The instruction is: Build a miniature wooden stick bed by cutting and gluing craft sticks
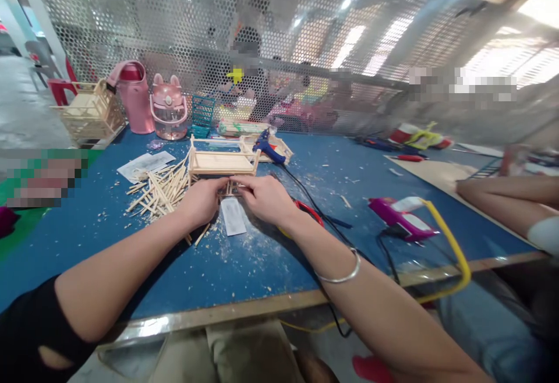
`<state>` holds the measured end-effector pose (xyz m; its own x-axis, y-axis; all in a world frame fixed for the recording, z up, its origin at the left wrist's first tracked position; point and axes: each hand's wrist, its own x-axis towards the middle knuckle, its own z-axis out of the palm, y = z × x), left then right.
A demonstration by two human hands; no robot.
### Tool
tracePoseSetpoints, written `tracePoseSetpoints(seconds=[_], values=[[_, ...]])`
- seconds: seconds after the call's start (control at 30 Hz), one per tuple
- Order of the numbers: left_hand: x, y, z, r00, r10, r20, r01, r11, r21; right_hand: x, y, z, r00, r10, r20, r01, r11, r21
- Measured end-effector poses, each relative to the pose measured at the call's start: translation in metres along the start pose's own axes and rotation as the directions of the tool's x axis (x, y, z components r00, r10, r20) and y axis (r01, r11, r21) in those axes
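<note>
My left hand and my right hand meet low over the table, fingertips closed on a small piece of thin wooden sticks. The fingers cover part of that piece. Just behind them stands a model built of wooden sticks, with upright posts and a flat slatted panel. A loose pile of wooden sticks lies beside my left hand. Below the fingertips is a small white paper slip. A blue glue gun rests behind my right hand, its black cord running past my right forearm.
A purple tool with a yellow frame lies at the right, near the blue table's front edge. Pink bottles stand at the back left before a perforated metal screen. Another person's arm rests at the far right.
</note>
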<state>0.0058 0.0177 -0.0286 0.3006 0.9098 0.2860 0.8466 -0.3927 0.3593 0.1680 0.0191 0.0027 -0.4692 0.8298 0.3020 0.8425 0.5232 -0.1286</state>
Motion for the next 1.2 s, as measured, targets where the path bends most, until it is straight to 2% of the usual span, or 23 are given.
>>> tracePoseSetpoints(seconds=[0.4, 0.57, 0.87, 1.2], values=[[-0.0002, 0.0004, -0.0018, 1.0, -0.001, -0.003, 0.001, 1.0, -0.002, 0.0004, -0.0006, 0.003, 0.998, 0.015, 0.059, -0.018, 0.998, 0.053], [0.0003, 0.0011, -0.0021, 1.0, -0.007, 0.001, 0.007, 1.0, -0.009, 0.0004, -0.0013, 0.0025, 0.996, 0.027, 0.09, -0.029, 0.999, 0.023], [0.0, 0.0027, -0.0015, 0.999, -0.04, -0.011, 0.039, 0.999, -0.016, -0.0002, -0.0026, 0.0028, 0.997, 0.015, 0.079, -0.011, 0.999, -0.042], [0.0, 0.0039, -0.0019, 0.999, -0.035, 0.0, 0.035, 0.999, -0.029, 0.0003, -0.0011, 0.0021, 0.995, -0.004, 0.099, 0.009, 0.999, -0.05]])
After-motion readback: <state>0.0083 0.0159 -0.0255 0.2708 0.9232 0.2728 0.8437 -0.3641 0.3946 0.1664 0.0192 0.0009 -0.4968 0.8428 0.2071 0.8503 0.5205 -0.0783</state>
